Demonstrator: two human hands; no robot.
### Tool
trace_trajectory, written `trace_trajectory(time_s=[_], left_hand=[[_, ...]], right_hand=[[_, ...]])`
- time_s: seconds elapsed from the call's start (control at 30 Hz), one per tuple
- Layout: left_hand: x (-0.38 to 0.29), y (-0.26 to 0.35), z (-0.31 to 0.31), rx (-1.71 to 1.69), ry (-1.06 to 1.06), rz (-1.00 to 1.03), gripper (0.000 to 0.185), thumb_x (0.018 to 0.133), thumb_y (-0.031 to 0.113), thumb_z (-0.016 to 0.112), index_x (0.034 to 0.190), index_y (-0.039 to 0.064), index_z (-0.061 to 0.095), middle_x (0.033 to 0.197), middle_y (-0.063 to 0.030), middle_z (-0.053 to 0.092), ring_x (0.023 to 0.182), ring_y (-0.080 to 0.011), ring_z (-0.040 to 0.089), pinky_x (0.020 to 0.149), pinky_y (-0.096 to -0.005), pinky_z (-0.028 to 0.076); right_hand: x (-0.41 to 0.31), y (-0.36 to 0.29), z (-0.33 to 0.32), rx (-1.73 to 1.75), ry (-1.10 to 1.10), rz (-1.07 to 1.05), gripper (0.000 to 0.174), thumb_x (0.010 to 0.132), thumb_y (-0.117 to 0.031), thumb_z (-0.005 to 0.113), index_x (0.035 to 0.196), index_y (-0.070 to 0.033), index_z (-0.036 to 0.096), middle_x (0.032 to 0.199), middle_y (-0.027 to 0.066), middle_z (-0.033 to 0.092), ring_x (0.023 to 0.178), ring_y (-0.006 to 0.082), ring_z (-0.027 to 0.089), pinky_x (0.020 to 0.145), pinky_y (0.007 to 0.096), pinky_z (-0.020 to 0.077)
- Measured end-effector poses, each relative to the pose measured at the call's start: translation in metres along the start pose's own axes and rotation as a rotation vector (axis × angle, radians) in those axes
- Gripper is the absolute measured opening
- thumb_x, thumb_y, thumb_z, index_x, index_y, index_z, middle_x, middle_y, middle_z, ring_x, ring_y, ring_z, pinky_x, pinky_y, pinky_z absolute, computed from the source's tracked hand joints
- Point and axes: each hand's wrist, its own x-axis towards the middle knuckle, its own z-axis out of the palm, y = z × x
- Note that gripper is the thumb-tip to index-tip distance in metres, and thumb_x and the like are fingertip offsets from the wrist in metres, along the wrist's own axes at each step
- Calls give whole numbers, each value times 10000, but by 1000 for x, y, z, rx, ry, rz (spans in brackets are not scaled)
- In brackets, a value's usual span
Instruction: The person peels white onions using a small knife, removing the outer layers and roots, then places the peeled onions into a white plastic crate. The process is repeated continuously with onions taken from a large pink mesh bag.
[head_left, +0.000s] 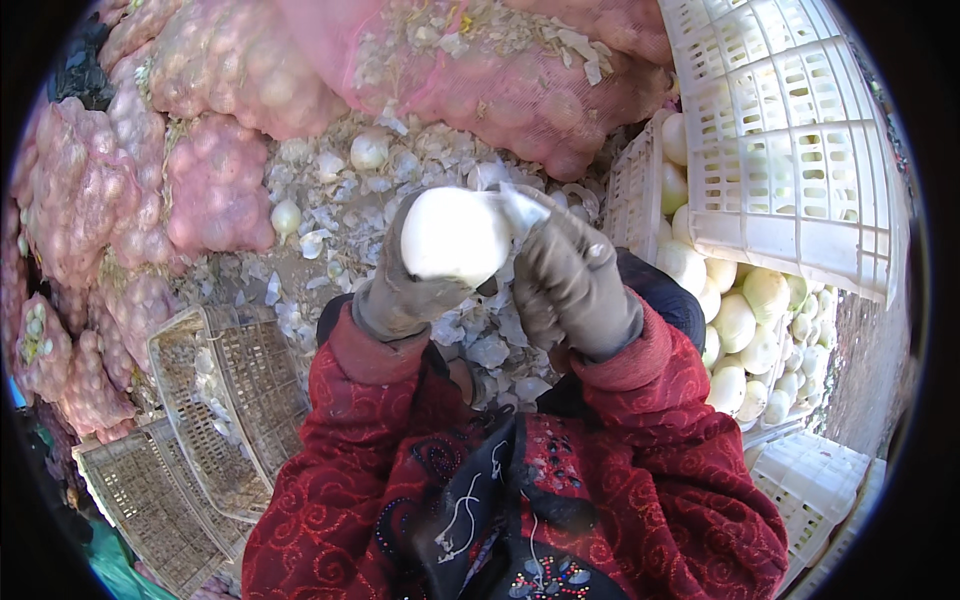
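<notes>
A peeled white onion (454, 237) sits in my gloved left hand (409, 296), cupped from the left and below. Close to its right side is my gloved right hand (574, 281), with the fingers curled. Between that thumb and fingers is a pale, shiny strip of onion skin (523, 208), blurred and touching the onion's upper right. Whether a small blade is also in the right hand cannot be seen. Below both hands, loose onion skins (487, 349) cover the ground between my legs.
Pink mesh sacks of onions (525, 97) are piled ahead and to the left. At the right, peeled onions (739, 322) fill a crate beneath a tilted white plastic crate (795, 142). Dirty plastic crates (259, 390) stand at the lower left. An unpeeled onion (370, 148) lies among the skins.
</notes>
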Motion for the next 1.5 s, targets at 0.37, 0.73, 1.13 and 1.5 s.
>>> trace_trajectory(time_s=[0.37, 0.73, 1.13, 1.5], left_hand=[[-7, 0, -2, -75, -102, -76, 823, 615, 174, 848, 1281, 28, 386, 1249, -166, 512, 1109, -248, 542, 885, -382, 491], [-1, 8, 7, -97, 88, -44, 661, 734, 295, 708, 1252, 7, 414, 1155, -199, 547, 893, -308, 613, 688, -411, 542], [27, 22, -18, 2503, 811, 1188, 527, 832, 455, 611, 1099, 11, 516, 1024, -53, 580, 906, -114, 607, 762, -197, 521], [107, 120, 141, 555, 254, 1164, 519, 873, 366, 450, 1172, -54, 513, 1144, -225, 523, 1004, -339, 550, 791, -392, 521]], right_hand=[[0, -13, -6, 44, 229, -12, 389, 940, -458, 474, 796, -98, 463, 492, 22, 437, 328, 122, 398, 306, 251, 325], [-4, -13, -1, -63, 284, -98, 312, 968, -371, 450, 947, -83, 569, 583, -19, 504, 407, 66, 423, 361, 225, 323], [9, 25, -15, -50, 303, 61, 397, 932, -502, 440, 827, -121, 463, 529, 16, 453, 353, 119, 417, 329, 263, 345], [-3, 15, -8, -181, 253, 43, 549, 918, -540, 427, 976, -27, 614, 627, 33, 537, 552, 115, 471, 517, 298, 421]])
